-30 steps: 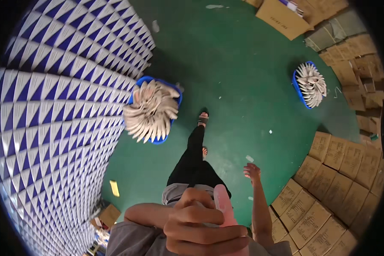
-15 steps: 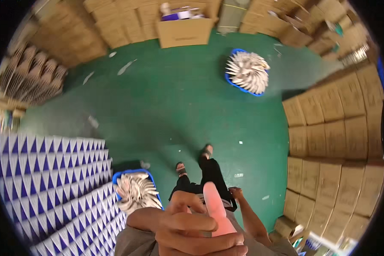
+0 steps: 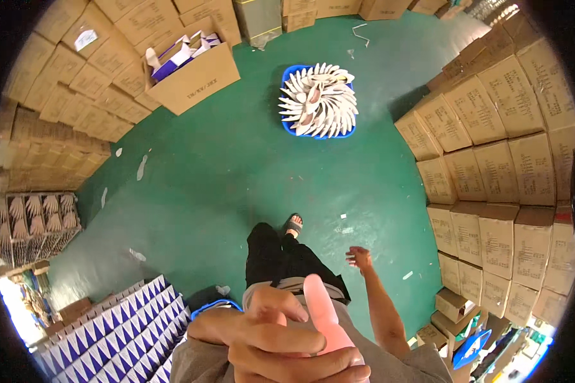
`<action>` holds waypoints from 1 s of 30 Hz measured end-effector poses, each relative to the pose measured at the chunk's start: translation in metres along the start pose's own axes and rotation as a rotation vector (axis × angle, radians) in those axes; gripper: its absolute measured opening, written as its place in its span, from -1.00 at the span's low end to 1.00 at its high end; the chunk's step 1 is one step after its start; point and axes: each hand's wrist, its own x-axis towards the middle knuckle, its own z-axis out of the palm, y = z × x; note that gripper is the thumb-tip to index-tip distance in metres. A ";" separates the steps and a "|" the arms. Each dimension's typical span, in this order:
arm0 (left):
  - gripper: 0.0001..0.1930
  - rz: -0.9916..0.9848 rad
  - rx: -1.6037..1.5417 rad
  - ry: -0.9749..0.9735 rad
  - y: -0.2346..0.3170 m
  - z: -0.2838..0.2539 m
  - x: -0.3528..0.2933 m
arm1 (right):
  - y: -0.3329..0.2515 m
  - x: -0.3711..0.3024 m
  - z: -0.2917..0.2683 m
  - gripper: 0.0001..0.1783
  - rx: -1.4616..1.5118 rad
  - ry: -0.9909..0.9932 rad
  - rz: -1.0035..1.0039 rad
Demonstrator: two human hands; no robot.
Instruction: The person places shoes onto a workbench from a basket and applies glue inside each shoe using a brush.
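Observation:
My left hand (image 3: 281, 341) is raised close to the camera at the bottom centre, its fingers curled. From between them sticks a pale pink, smooth, finger-shaped thing (image 3: 321, 305); its lower part is hidden by the fingers, and I cannot make out what it is. My right hand (image 3: 360, 257) hangs over the green floor beside my leg, fingers loosely apart, holding nothing. Ahead on the floor stands a blue basket (image 3: 287, 121) packed with whitish, pointed, shoe-like pieces (image 3: 322, 102) fanned in rings. Left of my body, the rim of another blue basket (image 3: 214, 307) shows, mostly covered by my arm.
Stacked cartons (image 3: 479, 172) line the right side, with more cartons (image 3: 102, 70) at far left. An open carton (image 3: 201, 83) there holds purple and white items. White-and-purple boxes (image 3: 108, 325) are piled at lower left. Scraps (image 3: 142, 167) lie on the green floor (image 3: 204, 185).
The view has turned right and moved forward: the far basket appears further left, and the near basket has slid mostly out of sight. My right hand has swung forward; my left keeps its pose.

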 end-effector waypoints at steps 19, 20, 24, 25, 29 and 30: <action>-0.80 -0.293 -0.138 -0.444 -0.367 0.029 0.234 | -0.186 0.156 0.108 -0.40 -0.672 0.217 -0.076; -0.80 -0.317 -0.122 -0.457 -0.384 0.033 0.233 | -0.216 0.164 0.131 -0.32 -0.603 0.187 0.015; -0.80 -0.381 -0.097 -0.505 -0.464 0.060 0.226 | -0.288 0.220 0.178 0.00 -0.459 0.030 0.102; -0.80 -0.391 -0.112 -0.518 -0.490 0.073 0.216 | -0.284 0.249 0.179 0.09 -0.621 -0.013 0.118; -0.79 -0.465 -0.150 -0.539 -0.577 0.113 0.157 | -0.295 0.323 0.208 0.28 -0.812 0.009 0.129; -0.78 -0.461 -0.138 -0.550 -0.597 0.124 0.139 | -0.308 0.340 0.212 0.25 -0.875 0.029 0.171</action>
